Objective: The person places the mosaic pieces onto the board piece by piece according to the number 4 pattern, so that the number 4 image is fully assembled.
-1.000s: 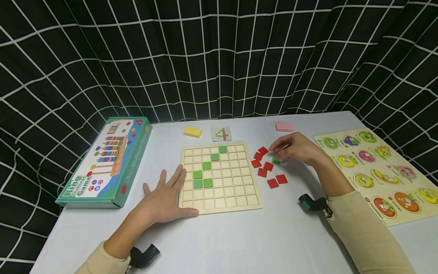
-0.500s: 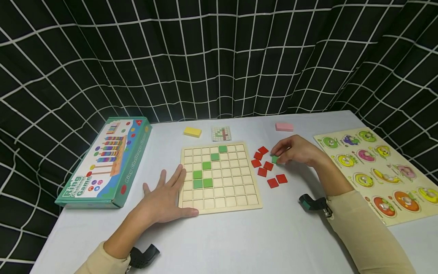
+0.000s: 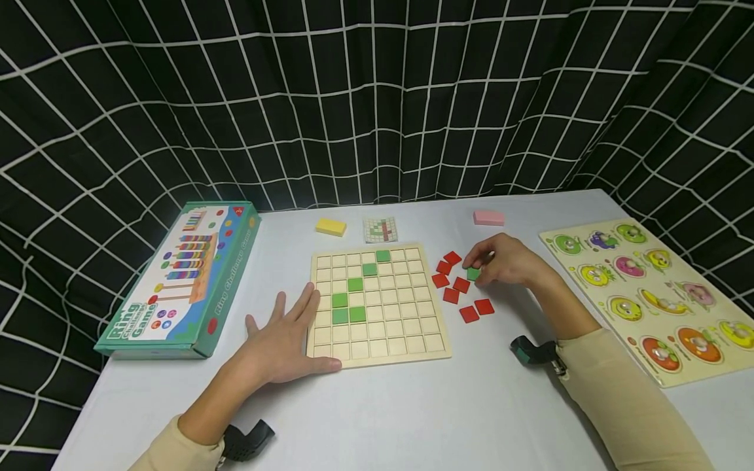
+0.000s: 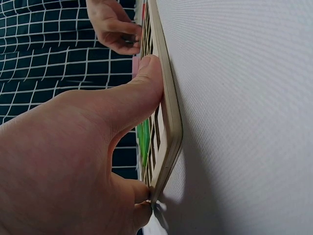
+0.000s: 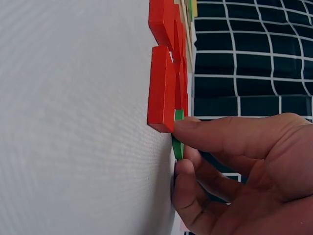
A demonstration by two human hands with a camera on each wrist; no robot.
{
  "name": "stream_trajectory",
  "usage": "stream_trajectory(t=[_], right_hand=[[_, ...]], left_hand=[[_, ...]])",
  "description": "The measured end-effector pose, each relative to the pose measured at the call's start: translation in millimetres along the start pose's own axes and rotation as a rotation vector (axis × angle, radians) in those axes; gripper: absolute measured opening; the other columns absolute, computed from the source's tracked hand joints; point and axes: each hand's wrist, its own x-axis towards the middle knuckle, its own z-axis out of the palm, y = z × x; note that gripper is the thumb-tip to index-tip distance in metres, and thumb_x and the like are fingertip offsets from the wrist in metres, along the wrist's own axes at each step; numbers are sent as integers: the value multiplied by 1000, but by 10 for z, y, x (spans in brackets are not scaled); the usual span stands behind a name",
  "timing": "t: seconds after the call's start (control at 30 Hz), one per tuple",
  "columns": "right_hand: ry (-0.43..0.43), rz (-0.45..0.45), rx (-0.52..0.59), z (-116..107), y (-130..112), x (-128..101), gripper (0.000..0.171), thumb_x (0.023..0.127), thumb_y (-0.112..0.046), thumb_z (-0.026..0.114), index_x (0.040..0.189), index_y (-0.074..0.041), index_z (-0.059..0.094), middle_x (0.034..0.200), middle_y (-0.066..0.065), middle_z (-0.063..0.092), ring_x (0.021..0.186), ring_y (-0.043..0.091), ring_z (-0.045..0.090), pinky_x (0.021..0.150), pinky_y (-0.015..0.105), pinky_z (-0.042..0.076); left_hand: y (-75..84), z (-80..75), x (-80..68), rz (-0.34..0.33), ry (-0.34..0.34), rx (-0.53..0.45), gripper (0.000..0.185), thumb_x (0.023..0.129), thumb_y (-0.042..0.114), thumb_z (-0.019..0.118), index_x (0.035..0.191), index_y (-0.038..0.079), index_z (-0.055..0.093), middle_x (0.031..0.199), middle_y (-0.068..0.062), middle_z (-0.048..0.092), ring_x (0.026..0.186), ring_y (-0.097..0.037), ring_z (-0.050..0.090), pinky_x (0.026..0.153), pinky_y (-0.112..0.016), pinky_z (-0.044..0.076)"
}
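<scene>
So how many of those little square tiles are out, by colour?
Green on the board: 6
Green in the right hand: 1
Red loose on the table: 7
Total: 14
</scene>
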Motion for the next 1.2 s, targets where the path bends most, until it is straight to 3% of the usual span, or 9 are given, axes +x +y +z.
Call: stream_trajectory(t=[0.8,1.2], right_hand=[[52,27,-68,0,-37,-15,31,76,4,79,107,-1,80,102,16,73,92,27,60,71,29,53],[31,30,-14,-29,-41,-37,31,80,2,79,110,-1,80,111,20,73,93,28,60,71,30,56]], left_hand=[[1,8,3,3,4,-4,126,77,78,73,168,13,16,177,-4,6,158,-54,7,101,-94,11],[-2,12,-3,0,3,-2,126,77,79,72,169,14,14,178,-2,4,159,-52,7,102,-94,10]])
